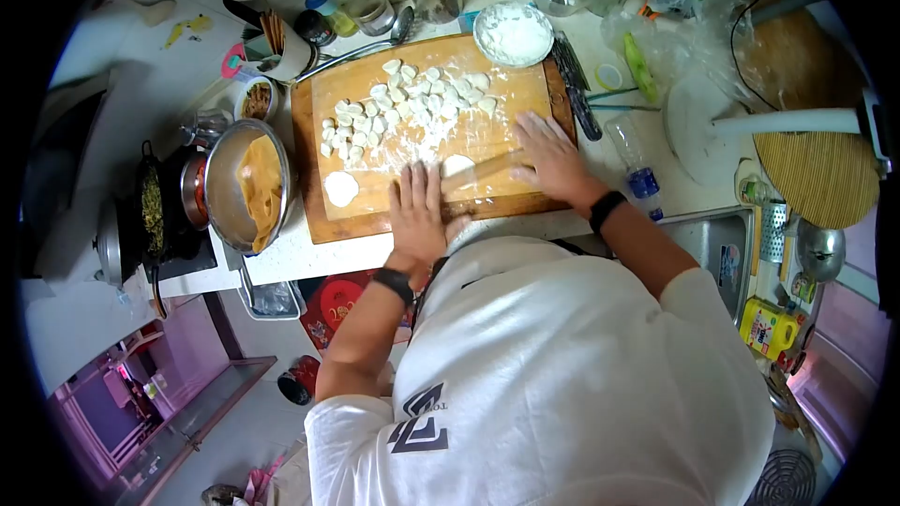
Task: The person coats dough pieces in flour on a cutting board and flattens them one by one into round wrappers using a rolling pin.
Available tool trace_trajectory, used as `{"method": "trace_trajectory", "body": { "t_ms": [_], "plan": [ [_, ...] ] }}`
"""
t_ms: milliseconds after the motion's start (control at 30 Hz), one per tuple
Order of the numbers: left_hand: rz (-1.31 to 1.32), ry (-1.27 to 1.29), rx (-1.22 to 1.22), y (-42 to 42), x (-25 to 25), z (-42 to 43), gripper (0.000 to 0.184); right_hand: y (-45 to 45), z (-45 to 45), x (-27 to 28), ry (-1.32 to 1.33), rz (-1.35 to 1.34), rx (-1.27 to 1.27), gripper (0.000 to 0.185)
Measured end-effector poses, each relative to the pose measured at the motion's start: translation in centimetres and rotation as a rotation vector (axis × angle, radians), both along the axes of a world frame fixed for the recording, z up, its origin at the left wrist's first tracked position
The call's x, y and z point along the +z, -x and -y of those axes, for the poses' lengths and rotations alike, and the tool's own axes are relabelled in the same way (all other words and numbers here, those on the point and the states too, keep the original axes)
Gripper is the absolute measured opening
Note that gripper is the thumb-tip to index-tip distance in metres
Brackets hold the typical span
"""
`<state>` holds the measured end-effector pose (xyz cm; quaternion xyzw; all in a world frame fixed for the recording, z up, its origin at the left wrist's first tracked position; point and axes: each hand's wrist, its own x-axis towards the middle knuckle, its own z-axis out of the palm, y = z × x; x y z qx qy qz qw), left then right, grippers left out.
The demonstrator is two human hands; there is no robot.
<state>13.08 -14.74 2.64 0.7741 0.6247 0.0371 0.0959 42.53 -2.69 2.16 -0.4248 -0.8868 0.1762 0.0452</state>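
A thin wooden rolling pin [489, 168] lies at a slant across a small round of dough [457, 166] on a floured wooden board [319, 211]. My right hand [555, 161] rests flat over the pin's right end, fingers stretched forward. Near the pin's left end, my left hand [418, 215] lies with fingers extended and thumb apart; whether its palm touches the pin I cannot tell. Left of it sits a flattened dough wrapper [341, 189]. Several small dough pieces [431, 94] dusted with flour cover the board's far half.
A bowl of flour [514, 35] stands at the board's far edge. To the left are a large metal bowl [217, 189] with a tan sheet inside and a pan [152, 211]. A black-handled knife [583, 108], a plastic bottle [642, 180] and a sink [727, 253] are on the right.
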Motion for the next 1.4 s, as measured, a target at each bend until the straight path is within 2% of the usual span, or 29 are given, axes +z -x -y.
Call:
{"method": "trace_trajectory", "body": {
  "t_ms": [67, 100, 200, 233, 267, 367, 400, 467, 533, 633, 733, 800, 867, 900, 933, 1000, 1033, 1067, 1133, 1167, 1200, 1300, 1333, 1400],
  "plan": [
    [-0.029, -0.139, 0.071, 0.6, -0.7, -3.3, 0.110, 1.6, -2.6, -0.7, -0.157, -0.117, -0.092, 0.081],
    [-0.090, -0.065, 0.146, 0.5, 0.0, -5.1, 0.105, 2.4, -3.8, -0.9, -0.153, -0.132, -0.157, 0.080],
    [-0.121, -0.020, 0.156, 0.8, 0.5, -5.9, 0.103, 2.7, -3.6, -0.2, -0.197, -0.109, -0.127, 0.080],
    [-0.107, -0.056, 0.122, 0.8, 0.2, -4.7, 0.108, 2.2, -2.6, 0.0, -0.204, -0.110, -0.125, 0.080],
    [-0.071, 0.037, 0.088, 0.6, -0.1, -2.7, 0.109, 1.3, -0.8, 0.3, -0.145, -0.074, -0.070, 0.081],
    [-0.048, 0.108, -0.017, -0.3, 2.1, 0.2, 0.108, -0.2, -0.2, -1.0, -0.120, -0.063, 0.003, 0.082],
    [-0.047, 0.117, -0.014, -0.1, 1.7, -0.3, 0.108, -0.4, -0.2, -1.6, -0.153, -0.086, 0.017, 0.082],
    [-0.065, -0.057, 0.048, 0.5, 0.6, -3.6, 0.105, 1.3, -2.6, -1.8, -0.190, -0.119, -0.025, 0.082],
    [-0.099, -0.077, 0.120, 0.5, 0.2, -5.2, 0.105, 2.7, -4.6, -1.2, -0.164, -0.098, -0.175, 0.082],
    [-0.071, -0.014, 0.104, 1.0, -0.4, -3.8, 0.108, 2.0, -2.4, -0.1, -0.203, -0.123, -0.068, 0.082],
    [-0.025, 0.051, -0.003, -0.2, 1.5, 0.4, 0.110, -0.1, 0.0, -0.5, -0.138, -0.108, -0.014, 0.081],
    [-0.027, 0.055, -0.006, 0.0, 1.2, -0.4, 0.106, 0.0, -0.2, -0.8, -0.086, -0.109, 0.002, 0.080],
    [-0.038, -0.050, 0.111, 0.5, 0.2, -3.7, 0.103, 1.5, -2.5, -0.7, -0.186, -0.142, -0.071, 0.079],
    [-0.084, -0.099, 0.153, 0.5, -0.1, -4.9, 0.100, 2.2, -3.2, -0.4, -0.173, -0.163, -0.090, 0.068],
    [-0.080, -0.095, 0.151, 0.6, -0.1, -4.6, 0.100, 1.9, -3.4, -0.5, -0.169, -0.158, -0.092, 0.068],
    [-0.073, 0.017, 0.137, 0.7, 0.0, -4.3, 0.101, 1.3, -3.9, -0.4, -0.144, -0.141, 0.085, 0.052],
    [-0.087, -0.141, 0.097, 0.5, 0.3, -3.5, 0.082, 1.2, -3.8, -0.3, -0.146, -0.143, 0.091, 0.052],
    [-0.090, -0.145, 0.100, 0.8, 0.3, -3.6, 0.082, 1.0, -3.3, -0.2, -0.186, -0.168, 0.086, 0.043],
    [0.312, 0.017, 0.183, 1.4, 0.5, -4.6, 0.063, 0.6, -2.7, 0.5, -0.279, -0.220, 0.081, 0.027],
    [0.381, -0.207, 0.185, 1.2, 0.1, -5.3, 0.035, 0.5, -2.2, 0.9, -0.285, -0.226, 0.086, 0.027],
    [0.376, -0.214, 0.193, 0.7, -0.5, -5.9, 0.035, 0.4, -1.7, 1.6, -0.295, -0.255, 0.084, 0.025],
    [0.341, -0.176, 0.283, -1.0, -0.6, -7.3, 0.015, -0.1, -0.1, 2.0, -0.286, -0.299, 0.123, 0.024],
    [0.298, -0.151, 0.342, -1.4, -2.2, -7.6, 0.014, -0.3, 0.4, 2.0, -0.261, -0.299, 0.131, 0.024],
    [0.264, -0.102, 0.391, -2.4, -1.8, -8.1, 0.015, -0.6, 1.4, 2.1, -0.246, -0.302, 0.132, 0.025]
  ]
}}
